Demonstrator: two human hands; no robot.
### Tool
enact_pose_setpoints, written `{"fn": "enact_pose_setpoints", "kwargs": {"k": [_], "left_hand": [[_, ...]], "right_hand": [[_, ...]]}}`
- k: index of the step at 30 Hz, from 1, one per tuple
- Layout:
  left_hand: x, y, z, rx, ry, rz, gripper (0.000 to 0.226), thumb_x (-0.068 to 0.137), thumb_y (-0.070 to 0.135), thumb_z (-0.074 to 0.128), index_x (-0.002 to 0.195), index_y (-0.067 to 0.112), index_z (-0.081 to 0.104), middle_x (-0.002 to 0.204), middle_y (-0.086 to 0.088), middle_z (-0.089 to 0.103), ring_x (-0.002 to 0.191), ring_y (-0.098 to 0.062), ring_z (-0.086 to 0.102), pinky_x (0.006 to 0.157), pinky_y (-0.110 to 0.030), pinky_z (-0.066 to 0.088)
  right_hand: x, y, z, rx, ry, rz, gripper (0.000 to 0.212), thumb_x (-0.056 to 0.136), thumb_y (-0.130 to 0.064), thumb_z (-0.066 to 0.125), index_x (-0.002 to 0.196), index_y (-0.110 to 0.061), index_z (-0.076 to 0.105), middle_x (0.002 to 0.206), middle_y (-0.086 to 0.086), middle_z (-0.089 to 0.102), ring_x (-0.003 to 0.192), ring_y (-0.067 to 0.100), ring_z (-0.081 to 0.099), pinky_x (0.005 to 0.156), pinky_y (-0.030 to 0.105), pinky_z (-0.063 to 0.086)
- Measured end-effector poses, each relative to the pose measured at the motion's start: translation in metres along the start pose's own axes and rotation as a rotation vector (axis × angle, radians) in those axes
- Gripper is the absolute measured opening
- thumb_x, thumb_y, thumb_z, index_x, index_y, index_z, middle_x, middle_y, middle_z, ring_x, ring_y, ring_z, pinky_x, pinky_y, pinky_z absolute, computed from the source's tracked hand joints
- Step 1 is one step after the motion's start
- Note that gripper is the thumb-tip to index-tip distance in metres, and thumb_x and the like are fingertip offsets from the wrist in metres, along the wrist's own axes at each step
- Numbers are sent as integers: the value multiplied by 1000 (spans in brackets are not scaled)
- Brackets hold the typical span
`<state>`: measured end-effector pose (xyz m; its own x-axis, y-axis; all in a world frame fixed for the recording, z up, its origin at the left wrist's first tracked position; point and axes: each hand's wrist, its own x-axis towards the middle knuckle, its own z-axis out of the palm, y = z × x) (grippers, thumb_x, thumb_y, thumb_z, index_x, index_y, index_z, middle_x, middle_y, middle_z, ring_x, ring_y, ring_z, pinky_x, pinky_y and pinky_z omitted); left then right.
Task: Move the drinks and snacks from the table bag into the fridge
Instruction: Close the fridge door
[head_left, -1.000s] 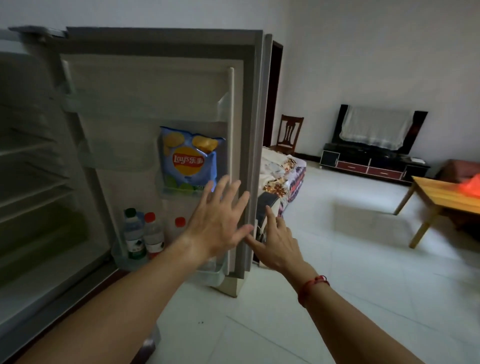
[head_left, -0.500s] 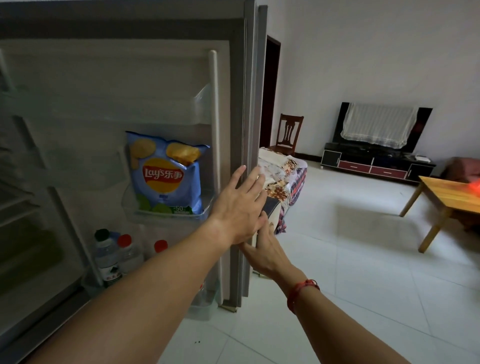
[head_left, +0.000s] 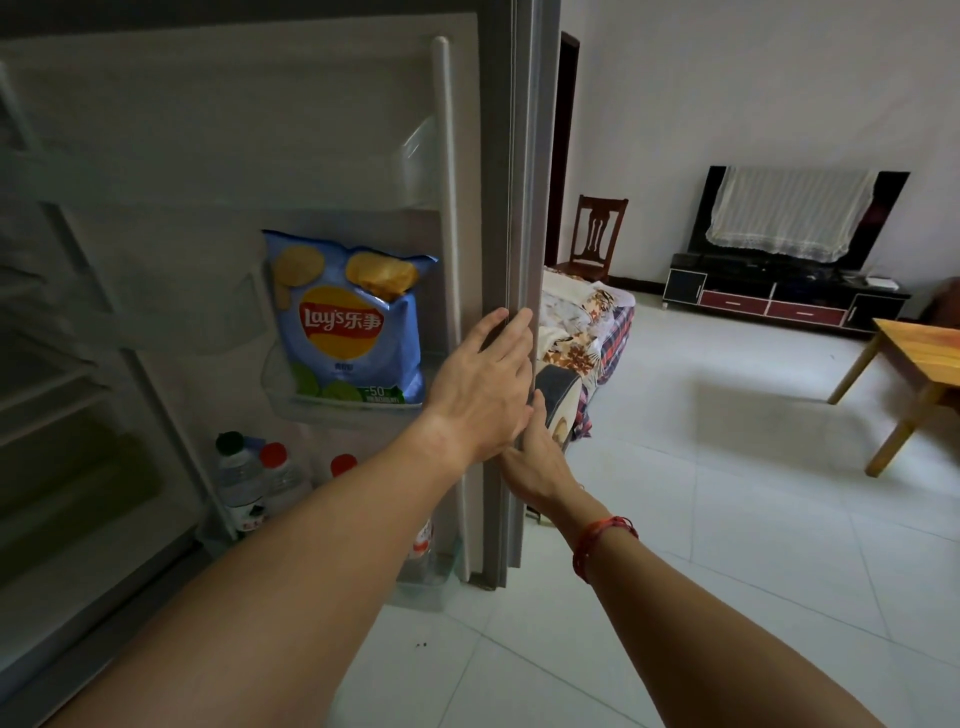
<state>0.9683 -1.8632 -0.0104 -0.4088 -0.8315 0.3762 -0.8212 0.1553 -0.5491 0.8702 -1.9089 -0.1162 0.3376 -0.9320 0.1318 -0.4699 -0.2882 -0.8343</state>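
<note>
We rest the left hand (head_left: 483, 384) flat, fingers straight, on the free edge of the open fridge door (head_left: 208, 130); the right hand (head_left: 535, 460) meets that edge just below, fingers hidden, so we cannot tell its grip. The chip bag (head_left: 348, 322) stands in the door's middle shelf, just beside the left hand; bottles (head_left: 244, 478) stand in its bottom shelf.

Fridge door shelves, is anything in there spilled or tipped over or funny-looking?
Nothing stands out. The blue Lay's crisp bag stands in the clear middle door shelf, and the clear plastic bottles with red and green caps stand upright in the bottom door shelf. Nothing looks spilled or broken.
</note>
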Motion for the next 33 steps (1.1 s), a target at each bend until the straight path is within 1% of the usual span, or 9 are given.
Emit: {"fn": "enact_pose_setpoints", "kwargs": {"k": [4, 7, 12, 14, 18, 21, 24, 28, 33], "left_hand": [[-13, 3, -2, -23, 47, -3, 63, 98, 46, 32, 138, 0, 47, 158, -19, 25, 151, -29, 2, 122, -47, 1], [-28, 3, -5, -46, 82, 1, 63, 97, 47, 34, 137, 1, 49, 157, -20, 27, 151, -29, 5, 122, -48, 5], [-65, 2, -12, -70, 130, 22, 64, 95, 45, 40, 142, 2, 44, 156, -21, 31, 150, -31, 10, 121, -49, 11], [-83, 2, -17, -70, 152, 21, 65, 95, 44, 42, 144, 1, 40, 156, -21, 30, 150, -31, 12, 121, -50, 13], [-124, 6, -32, -109, 176, -38, 73, 94, 43, 44, 151, 2, 26, 158, -19, 25, 150, -29, 13, 121, -50, 13], [-157, 9, -44, -174, 190, -106, 77, 93, 43, 46, 154, 3, 20, 161, -17, 20, 151, -27, 11, 120, -50, 15], [-193, 12, -56, -244, 216, -169, 79, 91, 41, 49, 154, 5, 19, 162, -14, 18, 151, -25, 9, 121, -48, 15], [-241, 10, -68, -284, 244, -263, 79, 91, 41, 53, 154, 5, 22, 162, -12, 18, 151, -23, 9, 121, -46, 15], [-302, 1, -73, -321, 283, -369, 80, 90, 40, 57, 153, 5, 23, 161, -12, 18, 151, -24, 13, 120, -50, 20]], "right_hand": [[-14, -2, 3, 25, 38, -2, 93, 95, -53, 55, 160, -17, -1, 168, 15, 12, 151, 31, 26, 120, 49, 31], [-32, -5, 9, 36, 62, 23, 96, 94, -59, 55, 160, -20, -2, 168, 11, 16, 151, 28, 26, 120, 47, 32], [-72, -15, 22, 37, 111, 6, 85, 100, -57, 45, 161, -20, 0, 169, 6, 14, 152, 24, 23, 119, 40, 27], [-90, -19, 26, 24, 131, -2, 82, 101, -55, 46, 161, -21, 3, 167, 6, 21, 150, 24, 28, 115, 36, 31], [-128, -30, 42, -25, 147, -5, 79, 99, -56, 52, 160, -27, 10, 159, 8, 36, 141, 25, 41, 106, 37, 39], [-156, -37, 56, -5, 145, -26, 73, 98, -57, 53, 157, -32, 18, 151, 5, 44, 134, 22, 47, 109, 37, 38], [-179, -46, 70, 62, 119, -45, 72, 94, -59, 53, 155, -35, 23, 147, 2, 50, 131, 19, 51, 107, 49, 48], [-209, -63, 91, 83, 47, -170, 59, 98, -52, 51, 152, -38, 30, 138, -10, 54, 123, 12, 54, 101, 45, 51], [-232, -88, 124, 50, -115, -310, 60, 102, -43, 53, 155, -34, 27, 141, -9, 51, 124, 6, 52, 100, 43, 53]]}}
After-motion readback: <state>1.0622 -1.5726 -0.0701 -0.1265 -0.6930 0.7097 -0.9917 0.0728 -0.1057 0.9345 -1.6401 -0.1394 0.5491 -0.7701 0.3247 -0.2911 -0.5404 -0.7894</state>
